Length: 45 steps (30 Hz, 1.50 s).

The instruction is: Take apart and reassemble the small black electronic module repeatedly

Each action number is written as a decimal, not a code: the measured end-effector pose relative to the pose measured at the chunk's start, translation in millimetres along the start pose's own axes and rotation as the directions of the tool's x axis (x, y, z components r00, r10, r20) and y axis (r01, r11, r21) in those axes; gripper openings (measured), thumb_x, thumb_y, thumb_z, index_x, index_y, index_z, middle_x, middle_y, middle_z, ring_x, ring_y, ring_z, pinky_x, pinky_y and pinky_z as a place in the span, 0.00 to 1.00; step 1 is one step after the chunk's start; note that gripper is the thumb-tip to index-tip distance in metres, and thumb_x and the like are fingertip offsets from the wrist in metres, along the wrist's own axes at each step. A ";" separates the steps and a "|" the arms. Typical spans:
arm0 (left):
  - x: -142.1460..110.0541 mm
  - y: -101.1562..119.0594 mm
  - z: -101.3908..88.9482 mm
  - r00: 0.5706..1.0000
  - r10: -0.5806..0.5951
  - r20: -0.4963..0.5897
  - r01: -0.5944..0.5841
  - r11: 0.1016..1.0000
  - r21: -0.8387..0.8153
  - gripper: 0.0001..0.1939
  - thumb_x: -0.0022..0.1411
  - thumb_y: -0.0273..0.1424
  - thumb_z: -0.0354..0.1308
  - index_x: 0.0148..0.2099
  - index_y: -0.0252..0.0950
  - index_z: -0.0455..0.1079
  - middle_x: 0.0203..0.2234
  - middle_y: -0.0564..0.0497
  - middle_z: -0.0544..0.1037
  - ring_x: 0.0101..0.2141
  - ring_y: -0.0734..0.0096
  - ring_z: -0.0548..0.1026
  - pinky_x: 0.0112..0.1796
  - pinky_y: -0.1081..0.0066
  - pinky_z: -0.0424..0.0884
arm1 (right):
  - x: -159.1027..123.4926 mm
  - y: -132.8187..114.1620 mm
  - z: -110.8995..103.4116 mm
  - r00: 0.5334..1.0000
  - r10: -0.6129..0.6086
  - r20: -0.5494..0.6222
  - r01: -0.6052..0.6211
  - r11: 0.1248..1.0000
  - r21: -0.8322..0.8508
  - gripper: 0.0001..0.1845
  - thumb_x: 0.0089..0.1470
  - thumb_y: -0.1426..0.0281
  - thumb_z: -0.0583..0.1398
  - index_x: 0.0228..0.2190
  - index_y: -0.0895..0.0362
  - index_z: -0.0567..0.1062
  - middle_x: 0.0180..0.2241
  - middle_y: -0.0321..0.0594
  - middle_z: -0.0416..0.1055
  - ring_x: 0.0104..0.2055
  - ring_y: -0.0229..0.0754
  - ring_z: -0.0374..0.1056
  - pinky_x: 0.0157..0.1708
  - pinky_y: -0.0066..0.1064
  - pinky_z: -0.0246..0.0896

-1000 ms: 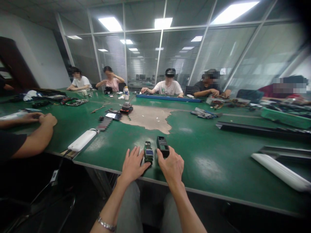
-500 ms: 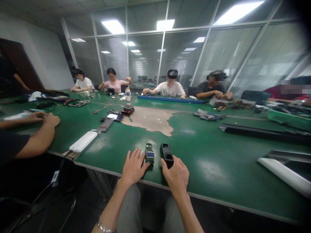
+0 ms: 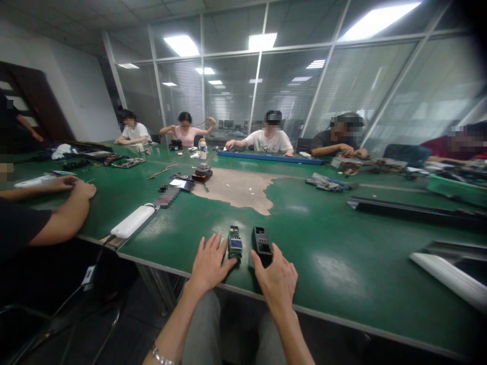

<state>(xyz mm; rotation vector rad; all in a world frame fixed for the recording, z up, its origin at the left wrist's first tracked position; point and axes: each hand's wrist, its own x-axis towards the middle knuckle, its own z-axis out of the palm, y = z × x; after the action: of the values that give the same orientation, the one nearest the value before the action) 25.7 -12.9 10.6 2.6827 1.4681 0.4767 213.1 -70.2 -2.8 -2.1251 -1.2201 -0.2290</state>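
Note:
A small green circuit board [image 3: 235, 243] with a dark blue screen lies on the green table near its front edge. Flat on the tabletop just left of it, my left hand [image 3: 210, 262] has its fingers spread, the thumb close to the board's near end. To the right lies a black plastic case [image 3: 261, 239] with rectangular cut-outs in its upper face. My right hand [image 3: 279, 278] holds the near end of this case between thumb and fingers; that end is partly hidden by the hand.
A white power strip [image 3: 133, 221] lies at the left edge. Beyond are a torn brown sheet [image 3: 236, 188] and a black-and-orange device [image 3: 202, 172]. Gloves [image 3: 329, 182] and long black profiles [image 3: 403, 209] lie to the right. A co-worker's arms [image 3: 68, 208] rest at left; other people sit opposite.
The view has shifted slightly. My hands, the board and the case keep nearly the same places. Across the table, a person in pink has raised both arms higher.

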 end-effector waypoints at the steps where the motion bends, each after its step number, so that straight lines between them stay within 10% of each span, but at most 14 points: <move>1: -0.3 -0.2 -0.2 1.000 0.004 0.001 -0.004 1.000 -0.002 0.35 0.69 0.54 0.42 0.67 0.37 0.58 0.67 0.41 0.57 0.66 0.52 0.52 0.64 0.47 0.46 | 0.4 -0.7 -0.9 1.000 0.002 0.010 -0.002 1.000 -0.004 0.35 0.55 0.50 0.58 0.55 0.62 0.68 0.49 0.55 0.74 0.52 0.55 0.68 0.54 0.43 0.50; 20: -3.5 -6.0 3.9 0.999 0.020 -0.050 -0.021 1.000 -0.022 0.33 0.68 0.54 0.45 0.67 0.41 0.58 0.66 0.43 0.60 0.66 0.51 0.54 0.63 0.44 0.46 | 8.5 -52.3 -12.2 0.994 -0.101 -0.037 0.106 0.980 0.171 0.27 0.56 0.50 0.56 0.46 0.58 0.74 0.42 0.49 0.77 0.46 0.51 0.71 0.53 0.43 0.51; 45: -2.3 -7.7 0.5 0.999 0.010 0.042 -0.009 1.000 -0.022 0.36 0.65 0.40 0.47 0.71 0.31 0.49 0.68 0.42 0.55 0.67 0.53 0.51 0.65 0.49 0.42 | -10.1 -98.6 -15.2 0.987 -0.159 -0.010 0.159 0.987 -0.014 0.31 0.60 0.53 0.53 0.54 0.65 0.69 0.39 0.54 0.77 0.47 0.51 0.72 0.60 0.45 0.42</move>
<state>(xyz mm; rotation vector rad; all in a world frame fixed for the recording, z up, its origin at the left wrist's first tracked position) 18.4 -10.5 8.1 2.6670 1.4321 0.4311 129.3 -53.2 49.7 -2.0360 -1.3869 -0.3195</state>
